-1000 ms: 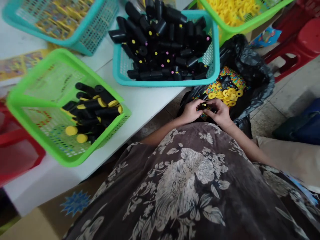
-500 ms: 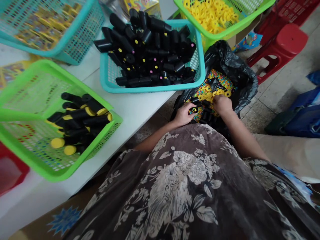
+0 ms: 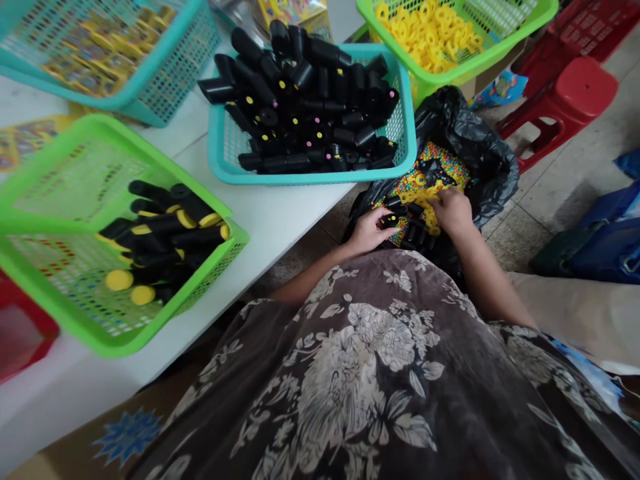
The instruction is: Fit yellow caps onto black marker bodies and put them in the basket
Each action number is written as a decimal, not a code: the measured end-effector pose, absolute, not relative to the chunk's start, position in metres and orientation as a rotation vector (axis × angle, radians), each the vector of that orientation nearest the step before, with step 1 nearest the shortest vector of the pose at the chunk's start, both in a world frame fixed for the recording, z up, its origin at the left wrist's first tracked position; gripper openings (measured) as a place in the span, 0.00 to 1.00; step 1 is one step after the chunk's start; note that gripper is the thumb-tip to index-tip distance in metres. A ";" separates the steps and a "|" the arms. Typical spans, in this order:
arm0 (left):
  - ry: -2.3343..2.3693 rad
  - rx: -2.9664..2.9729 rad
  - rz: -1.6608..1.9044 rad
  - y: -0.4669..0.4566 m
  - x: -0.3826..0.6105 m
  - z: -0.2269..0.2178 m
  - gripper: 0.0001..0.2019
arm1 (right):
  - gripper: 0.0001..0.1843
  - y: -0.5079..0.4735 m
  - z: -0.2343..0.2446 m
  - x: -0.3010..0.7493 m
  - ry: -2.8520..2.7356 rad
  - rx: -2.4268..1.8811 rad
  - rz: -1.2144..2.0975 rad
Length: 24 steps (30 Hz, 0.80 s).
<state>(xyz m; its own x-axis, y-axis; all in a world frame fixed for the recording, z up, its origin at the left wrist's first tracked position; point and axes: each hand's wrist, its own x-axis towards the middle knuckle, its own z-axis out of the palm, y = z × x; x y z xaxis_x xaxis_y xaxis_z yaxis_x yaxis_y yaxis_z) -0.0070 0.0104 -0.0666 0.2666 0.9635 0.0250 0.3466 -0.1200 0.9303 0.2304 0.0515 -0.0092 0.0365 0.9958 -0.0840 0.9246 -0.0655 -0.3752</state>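
My left hand (image 3: pixel 369 231) is shut on a short black tube (image 3: pixel 389 220) with a yellow end, held just above the black plastic bag (image 3: pixel 480 160) on my lap. My right hand (image 3: pixel 453 212) rests among the yellow plastic rings (image 3: pixel 425 198) in that bag, with its fingers curled. Whether it holds a ring is hidden. Coloured beads (image 3: pixel 443 163) and several loose black tubes (image 3: pixel 413 230) lie beside both hands.
A teal basket (image 3: pixel 310 177) of black tubes and a green basket (image 3: pixel 150 320) of yellow-capped tubes stand on the white table (image 3: pixel 270 213). Behind them are a green basket (image 3: pixel 450 73) of yellow rings and a teal basket (image 3: pixel 170 80) of printed packets. A red stool (image 3: pixel 580 87) stands at right.
My hands were together on a tube a second ago. They have since parted, and my right hand has moved forward into the yellow rings. The view has shifted slightly.
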 end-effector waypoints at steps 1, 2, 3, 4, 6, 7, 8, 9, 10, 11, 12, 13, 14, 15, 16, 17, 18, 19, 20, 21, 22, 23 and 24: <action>1.223 1.640 0.870 0.011 -0.006 -0.065 0.14 | 0.11 0.047 -0.009 0.228 -1.885 -1.983 0.624; 1.213 1.640 0.871 0.012 -0.005 -0.063 0.14 | 0.12 0.041 -0.009 0.223 -1.773 -1.859 0.807; 1.200 1.642 0.874 0.013 -0.003 -0.061 0.14 | 0.13 0.034 -0.009 0.216 -1.649 -1.731 1.000; 1.187 1.643 0.876 0.014 -0.001 -0.059 0.14 | 0.16 0.028 -0.009 0.208 -1.520 -1.610 1.174; 1.166 1.639 0.884 0.016 0.004 -0.055 0.13 | 0.21 0.017 -0.009 0.192 -1.324 -1.435 1.366; 1.157 1.628 0.891 0.016 0.007 -0.053 0.13 | 0.23 0.014 -0.010 0.185 -1.265 -1.391 1.378; 1.144 1.612 0.897 0.017 0.009 -0.051 0.14 | 0.23 0.013 -0.010 0.180 -1.226 -1.375 1.349; 1.129 1.593 0.900 0.017 0.011 -0.050 0.14 | 0.24 0.013 -0.011 0.176 -1.200 -1.376 1.300; 1.113 1.575 0.897 0.018 0.013 -0.050 0.14 | 0.24 0.013 -0.012 0.174 -1.182 -1.384 1.256; 1.101 1.559 0.890 0.018 0.014 -0.049 0.14 | 0.24 0.014 -0.013 0.174 -1.170 -1.396 1.231; 1.095 1.546 0.884 0.019 0.015 -0.049 0.14 | 0.24 0.015 -0.014 0.174 -1.158 -1.412 1.226; 1.095 1.538 0.879 0.019 0.016 -0.049 0.14 | 0.24 0.016 -0.015 0.174 -1.147 -1.435 1.235; 1.098 1.531 0.879 0.020 0.017 -0.049 0.14 | 0.24 0.016 -0.016 0.174 -1.136 -1.465 1.254; 1.102 1.524 0.884 0.020 0.017 -0.049 0.14 | 0.24 0.016 -0.017 0.174 -1.124 -1.503 1.276; 1.106 1.519 0.894 0.021 0.017 -0.048 0.14 | 0.24 0.015 -0.018 0.174 -1.112 -1.547 1.298; 1.113 1.518 0.908 0.021 0.017 -0.048 0.14 | 0.24 0.014 -0.019 0.173 -1.098 -1.590 1.323; 1.125 1.521 0.921 0.022 0.017 -0.048 0.15 | 0.23 0.013 -0.020 0.171 -1.082 -1.622 1.355; 1.140 1.531 0.933 0.022 0.017 -0.047 0.16 | 0.23 0.012 -0.020 0.169 -1.061 -1.637 1.395; 1.155 1.545 0.942 0.022 0.016 -0.046 0.17 | 0.23 0.011 -0.020 0.167 -1.033 -1.635 1.435; 1.169 1.560 0.948 0.022 0.015 -0.046 0.18 | 0.24 0.010 -0.020 0.165 -0.998 -1.618 1.468; 1.179 1.569 0.956 0.022 0.014 -0.044 0.19 | 0.25 0.009 -0.020 0.163 -0.959 -1.587 1.494; 1.182 1.572 0.967 0.021 0.013 -0.043 0.20 | 0.26 0.009 -0.020 0.162 -0.919 -1.553 1.510; 1.177 1.569 0.982 0.021 0.013 -0.042 0.20 | 0.26 0.009 -0.020 0.161 -0.878 -1.523 1.514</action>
